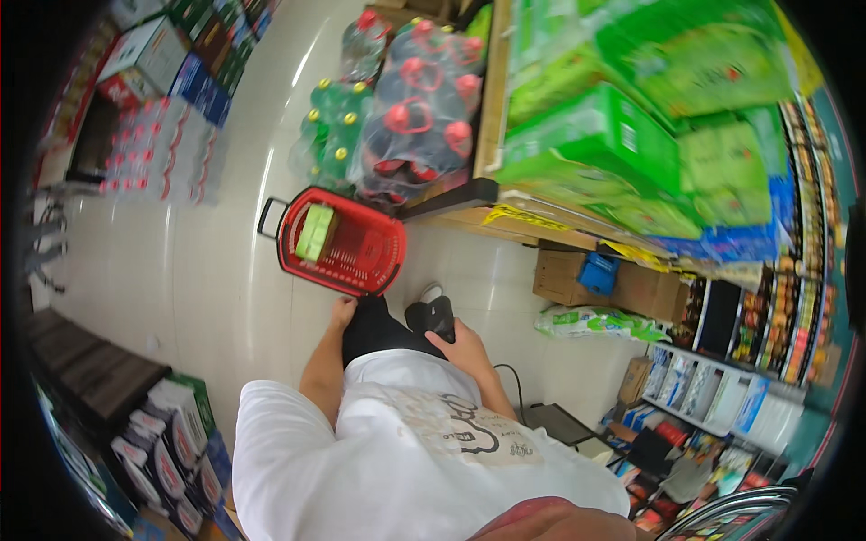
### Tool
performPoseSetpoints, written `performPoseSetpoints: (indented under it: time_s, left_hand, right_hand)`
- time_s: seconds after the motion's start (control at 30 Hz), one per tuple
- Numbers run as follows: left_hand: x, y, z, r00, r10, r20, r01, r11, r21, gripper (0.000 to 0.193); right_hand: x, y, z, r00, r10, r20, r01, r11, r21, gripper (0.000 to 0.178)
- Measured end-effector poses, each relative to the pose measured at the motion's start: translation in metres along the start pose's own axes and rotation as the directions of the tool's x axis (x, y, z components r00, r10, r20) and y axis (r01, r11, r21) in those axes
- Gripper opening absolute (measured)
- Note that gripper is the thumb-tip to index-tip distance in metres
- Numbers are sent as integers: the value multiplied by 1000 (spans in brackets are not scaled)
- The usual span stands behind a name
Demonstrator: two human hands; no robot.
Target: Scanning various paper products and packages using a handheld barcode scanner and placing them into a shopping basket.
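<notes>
- Hands well apart, low in front of the body; nothing shared btw them.
- R hand (462, 346): closed around a black device (439, 316), held just over a shoe (433, 292) w/ pale toe.
- L hand (344, 311): hung beside the black trousers (368, 329), fingers partly hidden; placed by the near edge of the red basket (393, 256); whether the rim is touched or gripped can't be told.
- Basket: set on the pale floor (271, 347), ahead of the feet & a bit L; black handle (264, 218) seen sticking out past its L edge.
- Inside basket: lt-green pack (316, 233) laid toward the L end; R end left bare.
- Wrapped big bottles (408, 117) w/ red caps stood just past basket's far R corner; green bottles (334, 135) w/ yellow caps beside them, nearer its far edge.
- Shelf (490, 90) on R: loaded w/ green boxes (591, 144).
- Below shelf's near edge: cardboard box (557, 278) w/ blue item (597, 273); white-&-green bag (591, 323) laid on floor in front.
</notes>
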State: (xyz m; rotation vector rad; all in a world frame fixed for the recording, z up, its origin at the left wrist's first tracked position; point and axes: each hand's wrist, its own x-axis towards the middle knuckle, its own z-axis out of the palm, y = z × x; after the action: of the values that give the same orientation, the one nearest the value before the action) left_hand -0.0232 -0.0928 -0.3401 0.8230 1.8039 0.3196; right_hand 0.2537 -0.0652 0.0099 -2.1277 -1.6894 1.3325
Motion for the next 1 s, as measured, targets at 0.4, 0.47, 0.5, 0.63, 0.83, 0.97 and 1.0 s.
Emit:
performPoseSetpoints:
  time_s: [0.4, 0.47, 0.5, 0.63, 0.83, 0.97, 1.0]
  left_hand:
    - [11, 138, -111, 933, 277, 229, -182, 913, -365, 28]
    - [-37, 200, -106, 919, 307, 247, -211, 912, -351, 30]
    - [-49, 216, -98, 895, 376, 239, -257, 875, -411, 29]
    - [-118, 315, -54, 746, 623, 237, -442, 729, -523, 29]
    - [-171, 462, -29, 429, 883, -189, -797, 272, -539, 61]
    - [-190, 549, -48, 177, 934, -311, -972, 117, -203, 87]
    - [-190, 566, -46, 178, 933, -312, -972, 117, -203, 87]
  right_hand:
    - [-11, 8, -40, 997, -81, -11, 82, 996, 39, 57]
    - [-9, 15, -46, 992, -126, -29, 127, 990, 55, 58]
    - [-10, 19, -50, 986, -162, -27, 163, 985, 59, 59]
    - [-16, 35, -79, 983, -178, -42, 180, 982, 55, 60]
    - [-21, 81, -112, 968, -203, -150, 211, 976, 44, 57]
    - [-32, 117, -125, 968, -151, -203, 178, 976, 124, 55]
    - [-33, 122, -127, 965, -139, -223, 177, 971, 160, 55]
